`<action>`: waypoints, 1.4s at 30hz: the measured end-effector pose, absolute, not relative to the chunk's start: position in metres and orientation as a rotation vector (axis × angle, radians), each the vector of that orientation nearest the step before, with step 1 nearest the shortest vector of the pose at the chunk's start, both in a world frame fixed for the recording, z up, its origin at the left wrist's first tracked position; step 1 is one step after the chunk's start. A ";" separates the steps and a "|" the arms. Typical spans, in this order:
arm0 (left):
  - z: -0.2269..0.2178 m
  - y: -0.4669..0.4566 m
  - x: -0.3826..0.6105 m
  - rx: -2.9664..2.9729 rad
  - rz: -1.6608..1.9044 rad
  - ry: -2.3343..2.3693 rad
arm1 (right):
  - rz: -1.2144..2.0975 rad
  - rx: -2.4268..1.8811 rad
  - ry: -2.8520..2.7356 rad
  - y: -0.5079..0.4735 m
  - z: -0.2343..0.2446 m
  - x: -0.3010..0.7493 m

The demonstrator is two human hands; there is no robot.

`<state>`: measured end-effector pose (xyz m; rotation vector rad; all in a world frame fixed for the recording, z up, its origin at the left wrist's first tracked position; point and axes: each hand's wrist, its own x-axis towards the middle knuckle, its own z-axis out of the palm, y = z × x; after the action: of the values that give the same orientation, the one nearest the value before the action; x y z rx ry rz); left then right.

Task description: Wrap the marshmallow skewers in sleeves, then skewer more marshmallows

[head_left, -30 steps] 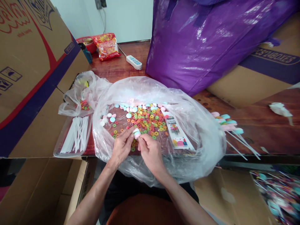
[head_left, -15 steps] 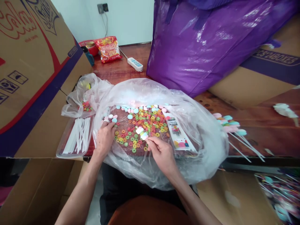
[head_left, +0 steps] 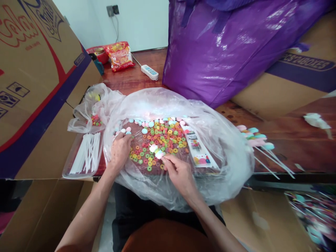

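both hands pinch: right hand [head_left: 178, 171] skewer [head_left: 156, 152], left hand [head_left: 119, 150] candy [head_left: 127, 133].

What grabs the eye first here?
The heap of bright candy rings spread inside the big clear plastic bag at the centre, with the shiny purple bag looming behind it. The right hand holds a stick with pastel sweets over the rings, while the left hand reaches to the round pastel candies at the heap's left edge. A tray of white sticks lies further left.
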<state>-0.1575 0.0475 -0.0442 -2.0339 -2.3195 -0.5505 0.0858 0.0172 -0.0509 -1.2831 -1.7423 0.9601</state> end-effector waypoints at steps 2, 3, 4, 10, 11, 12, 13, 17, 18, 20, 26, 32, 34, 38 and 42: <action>-0.046 0.045 -0.158 -2.082 -0.656 -2.282 | 0.960 -1.275 -1.735 0.017 -0.051 0.086; -0.048 0.044 -0.157 -2.110 -0.706 -2.255 | 0.959 -1.267 -1.728 0.017 -0.051 0.086; -0.049 0.042 -0.157 -2.136 -0.740 -2.227 | 0.954 -1.258 -1.720 0.016 -0.051 0.086; -0.054 0.039 -0.154 -2.152 -0.799 -2.218 | 0.951 -1.225 -1.705 0.016 -0.051 0.085; -0.055 0.040 -0.154 -2.134 -0.840 -2.244 | 0.950 -1.228 -1.708 0.016 -0.051 0.085; -0.055 0.042 -0.154 -2.117 -0.888 -2.273 | 0.945 -1.232 -1.713 0.016 -0.051 0.085; -0.056 0.043 -0.155 -2.106 -0.939 -2.302 | 0.937 -1.236 -1.718 0.016 -0.051 0.085; -0.056 0.044 -0.157 -2.112 -1.121 -2.388 | 0.907 -1.239 -1.729 0.015 -0.051 0.084; -0.055 0.044 -0.158 -2.116 -1.163 -2.401 | 0.904 -1.239 -1.731 0.015 -0.051 0.084; -0.054 0.043 -0.157 -2.113 -1.238 -2.442 | 0.901 -1.243 -1.737 0.015 -0.052 0.083; -0.053 0.047 -0.158 -2.076 -1.364 -2.606 | 0.895 -1.265 -1.763 0.015 -0.051 0.083; -0.051 0.049 -0.161 -2.190 -1.196 -2.556 | 0.885 -1.253 -1.754 0.014 -0.053 0.083; -0.049 0.046 -0.161 -2.245 -1.129 -2.481 | 0.886 -1.250 -1.753 0.014 -0.054 0.083; -0.048 0.039 -0.158 -2.283 -1.146 -2.404 | 0.900 -1.248 -1.745 0.014 -0.053 0.083; -0.046 0.035 -0.146 -2.093 -1.682 -2.553 | 0.955 -1.212 -1.726 0.014 -0.049 0.083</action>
<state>-0.1456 0.0347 -0.0456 -2.0931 -2.5535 -1.6816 0.0828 0.0137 -0.0487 -1.2122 -1.7257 0.9546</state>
